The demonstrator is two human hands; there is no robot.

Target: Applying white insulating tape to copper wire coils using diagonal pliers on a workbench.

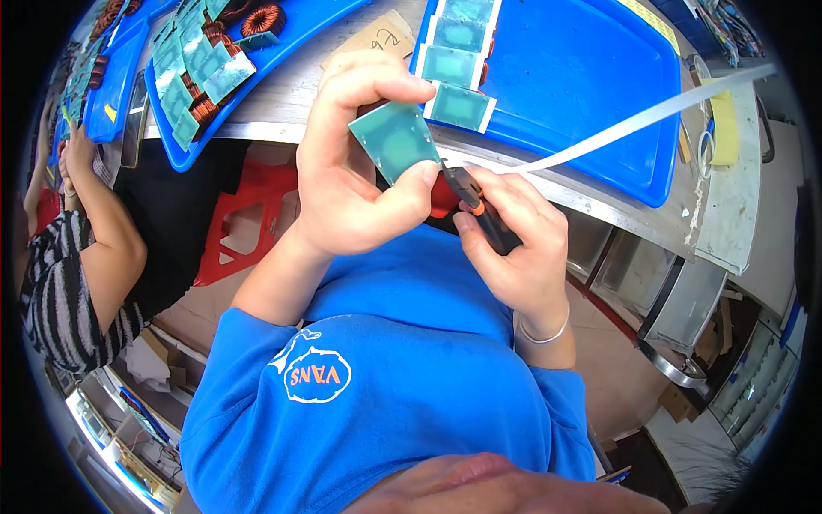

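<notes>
My left hand [330, 184] pinches a small green circuit board [396, 141] by its edges, tilted, above the front edge of the bench. In my right hand [531, 248] is a pair of cutting pliers [467, 188] with black and orange handles. The jaws touch or nearly touch the board's right corner; what lies between them is too small to tell. A long white strip [651, 116] runs from the upper right down to my right fingers. Whether they hold it, I cannot tell. The underside of the board is hidden.
A blue tray [582, 103] has a row of similar boards [452, 67] along its left side. Left of it, another blue tray [330, 21] bears boards and copper-wound coils [262, 20]. A co-worker's arm [111, 206] is at far left, near a red stool [248, 214].
</notes>
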